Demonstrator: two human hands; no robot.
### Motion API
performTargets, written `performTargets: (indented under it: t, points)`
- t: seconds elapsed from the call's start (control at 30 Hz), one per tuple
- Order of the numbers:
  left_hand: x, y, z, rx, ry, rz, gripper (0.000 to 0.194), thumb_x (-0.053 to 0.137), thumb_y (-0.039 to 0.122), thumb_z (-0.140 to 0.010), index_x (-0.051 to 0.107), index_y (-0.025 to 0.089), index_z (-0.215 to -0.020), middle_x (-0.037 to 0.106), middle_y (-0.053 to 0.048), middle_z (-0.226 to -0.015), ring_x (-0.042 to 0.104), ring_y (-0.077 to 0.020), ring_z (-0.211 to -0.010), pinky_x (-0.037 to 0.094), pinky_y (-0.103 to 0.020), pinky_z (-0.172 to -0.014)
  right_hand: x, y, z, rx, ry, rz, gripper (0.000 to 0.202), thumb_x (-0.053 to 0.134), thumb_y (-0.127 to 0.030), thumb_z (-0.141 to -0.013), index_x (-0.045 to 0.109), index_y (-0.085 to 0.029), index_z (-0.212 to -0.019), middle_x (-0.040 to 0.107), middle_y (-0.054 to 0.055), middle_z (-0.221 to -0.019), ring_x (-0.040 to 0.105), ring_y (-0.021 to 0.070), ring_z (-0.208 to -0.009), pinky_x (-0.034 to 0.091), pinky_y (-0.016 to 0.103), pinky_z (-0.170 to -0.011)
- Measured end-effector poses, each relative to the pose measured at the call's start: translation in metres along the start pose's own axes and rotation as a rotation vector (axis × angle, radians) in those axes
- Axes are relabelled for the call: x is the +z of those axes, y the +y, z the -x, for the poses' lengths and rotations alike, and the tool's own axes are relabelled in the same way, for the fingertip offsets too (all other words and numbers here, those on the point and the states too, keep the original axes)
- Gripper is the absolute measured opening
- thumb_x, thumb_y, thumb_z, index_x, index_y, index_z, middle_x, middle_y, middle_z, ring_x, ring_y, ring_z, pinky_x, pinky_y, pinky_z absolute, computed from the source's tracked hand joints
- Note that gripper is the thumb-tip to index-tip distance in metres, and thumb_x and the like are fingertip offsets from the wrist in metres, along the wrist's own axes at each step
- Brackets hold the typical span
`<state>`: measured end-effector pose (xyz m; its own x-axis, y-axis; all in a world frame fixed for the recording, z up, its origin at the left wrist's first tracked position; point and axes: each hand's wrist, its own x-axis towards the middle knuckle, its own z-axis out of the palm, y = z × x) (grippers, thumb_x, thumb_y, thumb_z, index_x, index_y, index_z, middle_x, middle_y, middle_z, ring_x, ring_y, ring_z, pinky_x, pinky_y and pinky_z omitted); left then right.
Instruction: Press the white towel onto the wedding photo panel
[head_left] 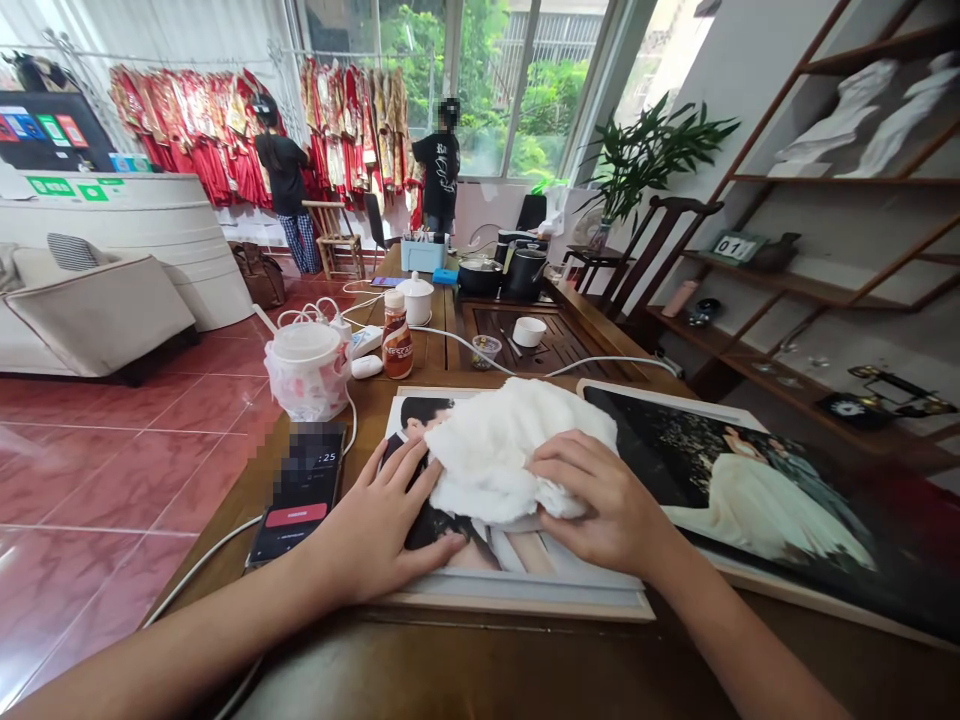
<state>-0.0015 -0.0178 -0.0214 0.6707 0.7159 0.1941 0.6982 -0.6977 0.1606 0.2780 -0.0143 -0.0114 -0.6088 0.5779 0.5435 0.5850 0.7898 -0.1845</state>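
Head view, from near to far: close to the near edge of the table, the left hand lies spread on the left side of a framed photograph; the right hand pinches a white cloth between thumb and curled fingers over the photograph's middle. A phone lies along the table's left edge, a second photograph toward its right. Beyond stand a wrapped tub, a brown bottle and, farther, a white cup on a slatted tray.
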Motion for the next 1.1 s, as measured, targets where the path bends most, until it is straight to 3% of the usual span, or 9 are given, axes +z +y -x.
performTargets:
  t: [0.17, 0.3, 0.43, 0.7, 0.8, 0.93, 1.1]
  points:
    - [0.000, -0.003, 0.002, 0.015, 0.006, 0.018, 0.066, 0.053, 0.055, -0.092, 0.042, 0.019, -0.146, 0.038, -0.012, -0.152, 0.034, -0.0345, -0.139, 0.018, -0.055, -0.117, 0.002, -0.014, -0.003, -0.047, -0.041, -0.092, 0.037, 0.065, -0.010, -0.067, 0.057, -0.020, -0.102, 0.060, 0.008, -0.098, 0.053, 0.0240, -0.091, 0.045, 0.041, -0.083]
    - [0.004, -0.006, 0.003, 0.031, -0.003, 0.016, 0.074, 0.056, 0.059, -0.088, 0.040, 0.019, -0.148, 0.038, -0.013, -0.152, 0.025, -0.0359, -0.143, 0.014, -0.057, -0.117, 0.000, -0.010, -0.003, -0.039, -0.055, -0.115, 0.037, 0.065, -0.011, -0.068, 0.057, -0.021, -0.103, 0.060, 0.007, -0.098, 0.054, 0.0241, -0.091, 0.045, 0.041, -0.083]
    - [0.000, 0.001, -0.001, 0.014, 0.034, 0.013, 0.068, 0.050, 0.054, -0.094, 0.033, 0.019, -0.151, 0.030, -0.013, -0.156, 0.022, -0.0340, -0.144, 0.019, -0.056, -0.117, -0.005, 0.002, 0.000, 0.022, -0.015, -0.049, 0.036, 0.065, -0.009, -0.068, 0.057, -0.021, -0.101, 0.060, 0.008, -0.099, 0.054, 0.0248, -0.093, 0.044, 0.042, -0.084]
    - [0.000, -0.002, -0.001, 0.040, -0.019, 0.017, 0.076, 0.064, 0.051, -0.084, 0.038, 0.021, -0.149, 0.038, -0.010, -0.153, 0.025, -0.0364, -0.143, 0.014, -0.059, -0.117, -0.003, -0.017, -0.004, -0.028, -0.085, -0.144, 0.039, 0.066, -0.011, -0.064, 0.057, -0.020, -0.101, 0.060, 0.006, -0.098, 0.053, 0.0235, -0.091, 0.044, 0.040, -0.083]
    - [0.001, 0.000, -0.004, 0.022, -0.003, 0.004, 0.075, 0.058, 0.054, -0.088, 0.036, 0.017, -0.149, 0.035, -0.013, -0.154, 0.021, -0.0361, -0.144, 0.015, -0.058, -0.117, -0.005, -0.007, -0.002, -0.008, -0.067, -0.073, 0.037, 0.066, -0.011, -0.066, 0.057, -0.020, -0.101, 0.060, 0.007, -0.099, 0.053, 0.0241, -0.093, 0.043, 0.041, -0.084]
    - [-0.002, 0.005, -0.008, 0.012, 0.022, 0.012, 0.066, 0.050, 0.054, -0.095, 0.035, 0.020, -0.149, 0.029, -0.012, -0.157, 0.024, -0.0360, -0.143, 0.019, -0.057, -0.116, -0.007, 0.000, 0.000, 0.045, -0.059, -0.017, 0.036, 0.066, -0.011, -0.067, 0.057, -0.020, -0.101, 0.060, 0.008, -0.100, 0.053, 0.0252, -0.094, 0.044, 0.042, -0.084]
    - [-0.002, 0.004, -0.007, 0.029, 0.031, 0.023, 0.064, 0.054, 0.051, -0.092, 0.040, 0.020, -0.147, 0.041, -0.012, -0.150, 0.029, -0.0348, -0.141, 0.018, -0.058, -0.116, -0.005, -0.011, -0.002, 0.009, -0.084, -0.056, 0.041, 0.069, -0.016, -0.067, 0.056, -0.021, -0.105, 0.060, 0.008, -0.104, 0.052, 0.0256, -0.097, 0.043, 0.042, -0.087]
